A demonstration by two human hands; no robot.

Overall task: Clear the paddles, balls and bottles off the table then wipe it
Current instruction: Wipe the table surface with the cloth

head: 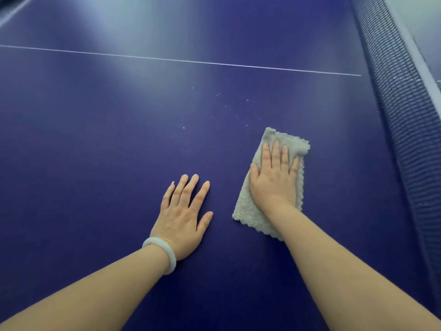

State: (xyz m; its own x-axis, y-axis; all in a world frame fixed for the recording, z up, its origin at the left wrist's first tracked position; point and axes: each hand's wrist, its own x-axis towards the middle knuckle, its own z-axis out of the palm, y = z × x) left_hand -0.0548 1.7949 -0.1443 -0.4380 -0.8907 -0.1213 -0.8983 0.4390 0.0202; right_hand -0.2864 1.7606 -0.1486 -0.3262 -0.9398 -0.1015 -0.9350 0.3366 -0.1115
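Right hand [274, 177] presses flat, fingers straight, on the grey cloth [248, 211] near the net [403, 115] edge; left hand [183, 218] (bangled) rests spread on the table [95, 139], holding nothing.

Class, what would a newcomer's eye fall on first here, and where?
The right hand presses flat on a grey cloth, right of centre on the blue table. The left hand rests flat beside it, a pale bracelet at its wrist. White specks dot the surface beyond them.

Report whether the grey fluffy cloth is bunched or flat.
Flat: the grey fluffy cloth lies rectangular on the blue table under the right hand.
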